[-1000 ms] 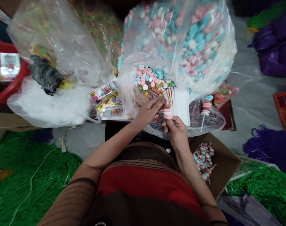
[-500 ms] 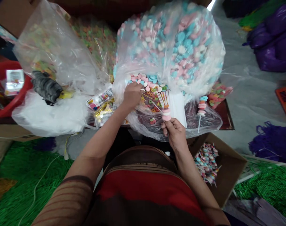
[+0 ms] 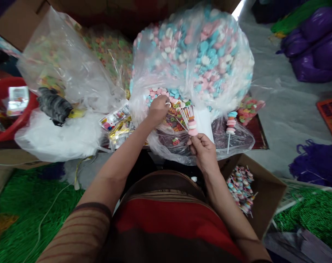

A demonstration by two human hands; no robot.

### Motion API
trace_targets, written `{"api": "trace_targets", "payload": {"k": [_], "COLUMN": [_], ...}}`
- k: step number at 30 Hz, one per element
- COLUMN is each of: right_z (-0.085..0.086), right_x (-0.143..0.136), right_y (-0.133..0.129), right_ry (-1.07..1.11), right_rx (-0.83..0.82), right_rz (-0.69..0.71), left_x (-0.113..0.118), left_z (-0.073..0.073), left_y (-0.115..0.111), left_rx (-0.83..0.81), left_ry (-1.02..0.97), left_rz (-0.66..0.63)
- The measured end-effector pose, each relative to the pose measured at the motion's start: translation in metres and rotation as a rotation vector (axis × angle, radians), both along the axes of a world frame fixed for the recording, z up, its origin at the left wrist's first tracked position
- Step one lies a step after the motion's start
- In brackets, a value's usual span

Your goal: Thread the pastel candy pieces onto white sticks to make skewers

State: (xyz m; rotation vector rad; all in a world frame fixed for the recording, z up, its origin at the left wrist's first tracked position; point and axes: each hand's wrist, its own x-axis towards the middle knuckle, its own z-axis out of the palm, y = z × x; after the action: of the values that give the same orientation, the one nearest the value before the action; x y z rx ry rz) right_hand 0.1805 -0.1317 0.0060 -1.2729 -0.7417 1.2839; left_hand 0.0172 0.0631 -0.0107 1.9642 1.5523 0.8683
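My right hand [image 3: 204,149] pinches the lower end of a candy skewer [image 3: 192,127], with pink and white soft candies and an orange ring stacked on it. White sticks [image 3: 184,115] fan out just above and left of it; whether they are held too cannot be told. My left hand [image 3: 158,110] is over loose gummy rings [image 3: 174,118] and pink, white and blue candies [image 3: 157,93] at the mouth of the plastic. Its fingers look bent together, their tips hidden. Another candy skewer [image 3: 231,124] lies on the plastic sheet to the right.
A big clear bag of pastel candies [image 3: 209,51] stands behind, with a bag of gummy rings [image 3: 107,54] to its left. At far left is a red basin [image 3: 31,104]. A cardboard box [image 3: 268,193] with finished-looking skewers sits below the table's right end. Candy packets [image 3: 118,124] lie left of my left arm.
My left hand has shifted slightly right and up among the candies. The candy skewer in my right hand sits a little higher. The whole view has moved slightly.
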Motion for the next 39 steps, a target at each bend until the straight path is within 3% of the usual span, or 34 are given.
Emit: {"api": "trace_targets", "payload": {"k": [3, 6, 9, 12, 17, 22, 27, 34, 39], "right_z": [0.011, 0.020, 0.027, 0.028, 0.026, 0.030, 0.027, 0.016, 0.016], "right_x": [-0.002, -0.007, -0.016, -0.023, -0.023, -0.021, -0.031, -0.031, -0.025], "right_y": [0.011, 0.026, 0.039, 0.046, 0.041, 0.032, 0.034, 0.038, 0.035], "right_ry": [-0.002, -0.012, -0.014, -0.010, 0.005, -0.002, -0.021, -0.089, -0.185], "right_rx": [0.017, 0.036, 0.070, 0.128, 0.124, 0.088, 0.109, 0.145, 0.131], "right_rz": [-0.043, -0.082, -0.093, -0.033, 0.009, -0.008, -0.009, -0.070, 0.006], "left_x": [-0.006, -0.011, -0.011, -0.007, 0.000, 0.006, 0.011, 0.011, 0.006], "left_z": [0.014, 0.032, 0.046, 0.053, 0.046, 0.032, 0.022, 0.017, 0.016], "left_y": [-0.008, -0.027, -0.057, -0.086, -0.108, -0.109, -0.119, -0.128, -0.125], "left_rx": [-0.139, -0.356, -0.526, -0.629, -0.642, -0.392, -0.203, -0.269, -0.301], "left_ry": [-0.275, -0.681, -0.995, -1.108, -1.158, -0.991, -0.836, -0.920, -0.911], "left_rz": [0.089, 0.123, -0.005, -0.135, -0.187, -0.077, -0.063, -0.181, -0.211]}}
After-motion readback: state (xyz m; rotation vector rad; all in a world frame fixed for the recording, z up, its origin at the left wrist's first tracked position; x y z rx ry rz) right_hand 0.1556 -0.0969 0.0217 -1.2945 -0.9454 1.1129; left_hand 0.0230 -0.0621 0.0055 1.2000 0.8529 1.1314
